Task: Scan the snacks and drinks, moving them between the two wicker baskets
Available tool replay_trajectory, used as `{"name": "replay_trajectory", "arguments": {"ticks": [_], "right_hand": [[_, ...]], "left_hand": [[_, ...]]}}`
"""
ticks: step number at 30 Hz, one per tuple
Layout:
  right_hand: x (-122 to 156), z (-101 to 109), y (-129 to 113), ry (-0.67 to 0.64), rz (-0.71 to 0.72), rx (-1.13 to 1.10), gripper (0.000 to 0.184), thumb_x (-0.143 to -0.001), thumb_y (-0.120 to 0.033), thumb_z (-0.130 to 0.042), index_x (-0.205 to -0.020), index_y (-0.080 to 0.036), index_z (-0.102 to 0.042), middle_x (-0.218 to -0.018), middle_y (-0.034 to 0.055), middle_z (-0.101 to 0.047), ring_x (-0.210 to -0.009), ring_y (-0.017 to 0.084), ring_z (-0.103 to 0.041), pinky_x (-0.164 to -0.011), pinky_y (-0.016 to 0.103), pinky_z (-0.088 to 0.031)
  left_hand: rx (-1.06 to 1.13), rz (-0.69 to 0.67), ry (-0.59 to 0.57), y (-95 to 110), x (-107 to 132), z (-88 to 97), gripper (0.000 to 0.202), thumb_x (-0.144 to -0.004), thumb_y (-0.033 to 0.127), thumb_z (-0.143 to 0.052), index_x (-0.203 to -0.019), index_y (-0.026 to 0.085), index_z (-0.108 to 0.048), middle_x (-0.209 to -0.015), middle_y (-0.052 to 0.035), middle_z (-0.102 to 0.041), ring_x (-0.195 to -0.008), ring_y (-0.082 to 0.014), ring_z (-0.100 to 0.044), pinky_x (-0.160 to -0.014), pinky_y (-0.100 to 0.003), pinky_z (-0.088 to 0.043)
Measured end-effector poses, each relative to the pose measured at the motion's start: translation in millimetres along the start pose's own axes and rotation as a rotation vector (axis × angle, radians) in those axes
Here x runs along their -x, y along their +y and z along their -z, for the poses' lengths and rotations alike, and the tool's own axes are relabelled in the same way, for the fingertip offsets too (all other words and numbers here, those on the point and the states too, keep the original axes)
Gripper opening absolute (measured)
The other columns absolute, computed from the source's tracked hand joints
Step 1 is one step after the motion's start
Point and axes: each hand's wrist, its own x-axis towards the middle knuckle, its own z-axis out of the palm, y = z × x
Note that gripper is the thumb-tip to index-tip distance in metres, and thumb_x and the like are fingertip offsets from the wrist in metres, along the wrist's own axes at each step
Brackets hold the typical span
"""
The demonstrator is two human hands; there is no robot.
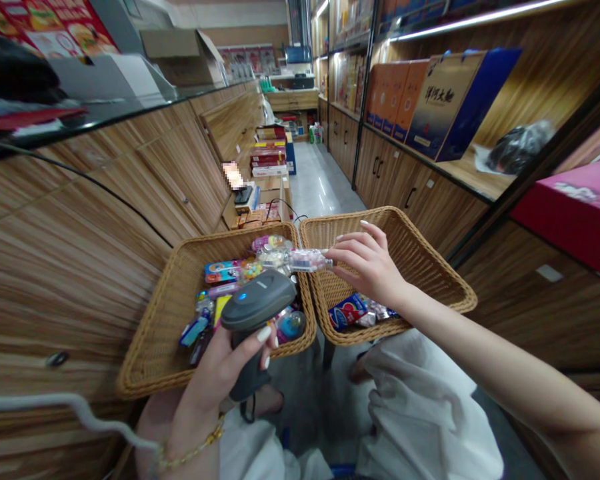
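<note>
My left hand (pixel 225 363) is wrapped round the handle of a dark grey barcode scanner (pixel 260 300), whose head has a small blue light. With my right hand (pixel 370 263) I grip the cap end of a small clear bottle of pale candies (pixel 305 260), lying sideways over the inner rims of two baskets. The left wicker basket (pixel 153 333) holds several toys and sweets, among them a blue box (pixel 223 271) and a clear ball (pixel 291 325). In the right wicker basket (pixel 430 267) lie a blue and red packet (pixel 347 311) and shiny wrapped pieces.
Wooden cabinets with a dark counter top (pixel 95 117) stand on the left. At the right, shelves hold a blue and gold gift bag (pixel 445 103) and a pink box (pixel 575 207). Beyond the baskets are stacked boxes (pixel 269 160) and a grey floor aisle (pixel 320 180).
</note>
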Motion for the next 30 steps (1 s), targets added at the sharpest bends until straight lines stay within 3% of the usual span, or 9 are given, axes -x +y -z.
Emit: {"name": "replay_trajectory", "arguments": {"ticks": [6, 17, 23, 30], "right_hand": [[3.9, -0.9, -4.9, -0.031, 0.028, -0.013, 0.026, -0.100, -0.027, -0.067, -0.124, -0.037, -0.072, -0.110, -0.0004, -0.078, -0.114, 0.023, -0.067, -0.121, 0.052, -0.030], [2.5, -0.7, -1.1, 0.011, -0.024, -0.034, 0.018, -0.102, -0.032, -0.065, -0.119, -0.035, -0.073, -0.108, -0.0006, -0.079, -0.111, 0.023, -0.068, -0.118, 0.051, -0.034], [3.0, -2.1, -2.2, 0.054, 0.019, -0.030, 0.013, -0.103, -0.035, -0.063, -0.111, -0.031, -0.074, -0.105, 0.0005, -0.079, -0.108, 0.022, -0.068, -0.116, 0.048, -0.034], [5.8, -0.9, -2.8, 0.045, 0.033, -0.051, 0.017, -0.103, -0.030, -0.065, -0.119, -0.030, -0.071, -0.107, 0.0006, -0.079, -0.108, 0.021, -0.068, -0.117, 0.048, -0.032]], "left_hand": [[0.001, -0.001, -0.005, -0.8, 1.5, -0.6, 0.035, -0.084, 0.051, -0.075, -0.080, 0.017, -0.068, -0.072, -0.0042, -0.071, -0.049, -0.0153, -0.057, -0.049, -0.028, -0.050], [0.011, -0.019, -0.030, -2.6, 1.3, 1.4, 0.034, -0.087, 0.051, -0.074, -0.080, 0.017, -0.069, -0.072, -0.0033, -0.070, -0.050, -0.0149, -0.057, -0.050, -0.027, -0.049], [0.012, -0.033, -0.049, -0.6, 0.5, 0.8, 0.035, -0.088, 0.051, -0.073, -0.078, 0.017, -0.069, -0.071, -0.0027, -0.068, -0.050, -0.0146, -0.057, -0.050, -0.027, -0.050], [0.020, -0.039, -0.036, 2.1, -0.8, -1.4, 0.032, -0.086, 0.047, -0.075, -0.082, 0.016, -0.068, -0.073, -0.0026, -0.070, -0.049, -0.0135, -0.057, -0.048, -0.026, -0.049]]}}
